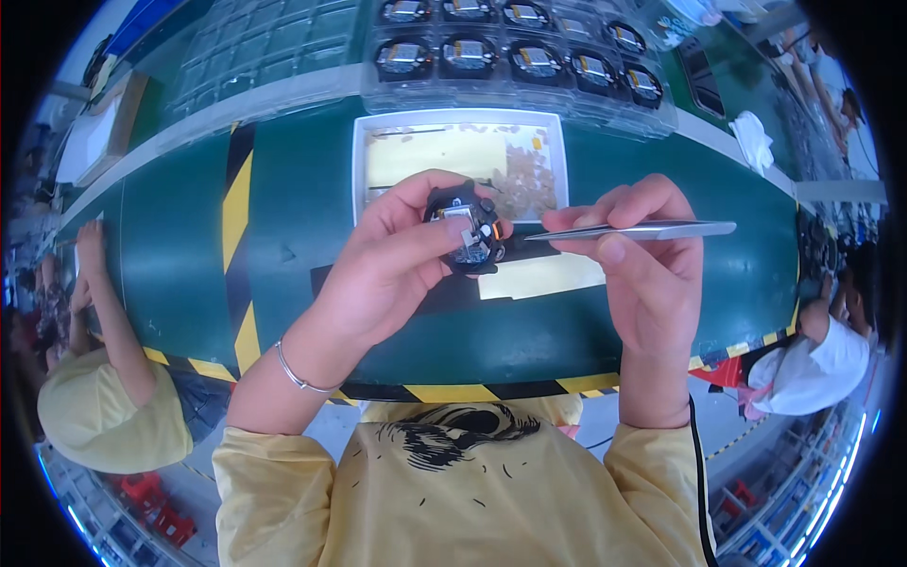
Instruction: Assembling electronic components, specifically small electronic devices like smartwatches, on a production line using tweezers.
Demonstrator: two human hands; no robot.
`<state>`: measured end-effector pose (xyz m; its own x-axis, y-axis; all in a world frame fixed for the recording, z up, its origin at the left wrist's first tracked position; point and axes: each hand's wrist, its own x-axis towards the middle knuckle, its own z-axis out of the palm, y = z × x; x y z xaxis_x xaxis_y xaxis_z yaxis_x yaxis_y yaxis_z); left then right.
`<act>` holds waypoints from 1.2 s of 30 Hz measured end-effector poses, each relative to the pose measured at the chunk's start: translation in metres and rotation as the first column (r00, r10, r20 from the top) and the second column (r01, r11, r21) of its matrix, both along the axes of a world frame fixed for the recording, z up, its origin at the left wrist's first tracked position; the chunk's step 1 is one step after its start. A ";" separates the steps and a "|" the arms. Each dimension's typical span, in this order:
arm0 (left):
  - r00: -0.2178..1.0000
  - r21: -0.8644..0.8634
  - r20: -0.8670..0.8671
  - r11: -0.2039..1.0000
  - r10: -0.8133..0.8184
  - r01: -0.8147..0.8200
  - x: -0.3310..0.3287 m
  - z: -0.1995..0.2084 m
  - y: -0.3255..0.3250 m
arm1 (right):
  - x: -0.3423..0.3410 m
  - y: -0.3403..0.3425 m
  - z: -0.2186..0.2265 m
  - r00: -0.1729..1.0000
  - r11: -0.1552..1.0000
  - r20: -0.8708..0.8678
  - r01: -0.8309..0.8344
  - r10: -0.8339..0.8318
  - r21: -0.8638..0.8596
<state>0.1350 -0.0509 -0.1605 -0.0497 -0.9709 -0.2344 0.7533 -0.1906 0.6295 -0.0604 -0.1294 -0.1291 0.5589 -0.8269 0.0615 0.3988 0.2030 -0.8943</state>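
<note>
My left hand point(383, 250) is closed round a black round watch case point(487, 248) with its inside facing up. A circuit board, a silvery part and a small orange piece show in it, and my thumb lies across the board. In my right hand point(642, 227) a pair of silver tweezers point(685, 230) is pinched, held level. Their tip points left at the watch case, a short way apart from it. Behind both hands stands a shallow white tray point(564, 151), with many small clear and tan pieces and a pale yellow sheet inside.
Clear plastic trays point(444, 93) of similar watch cases stand beyond the white tray. More clear trays point(274, 47) lie at the far left. A phone-like dark device point(700, 76) and white cloth point(752, 142) are at right. Striped tape point(239, 208) marks the green table. Other people sit on both sides.
</note>
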 end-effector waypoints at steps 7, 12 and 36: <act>0.855 -0.012 0.501 0.987 -0.131 0.159 0.020 0.023 -0.005 | -0.012 0.014 -0.015 0.950 0.992 -0.295 0.080 -0.106 -0.100; 0.328 -0.009 0.935 0.917 -0.134 0.399 0.016 0.014 0.002 | -0.025 0.027 -0.044 0.817 0.979 -0.562 0.019 -0.132 -0.203; -0.084 0.120 0.992 0.883 -0.092 0.453 -0.015 0.003 0.004 | -0.026 0.029 -0.056 0.874 0.965 -0.438 0.116 -0.212 -0.236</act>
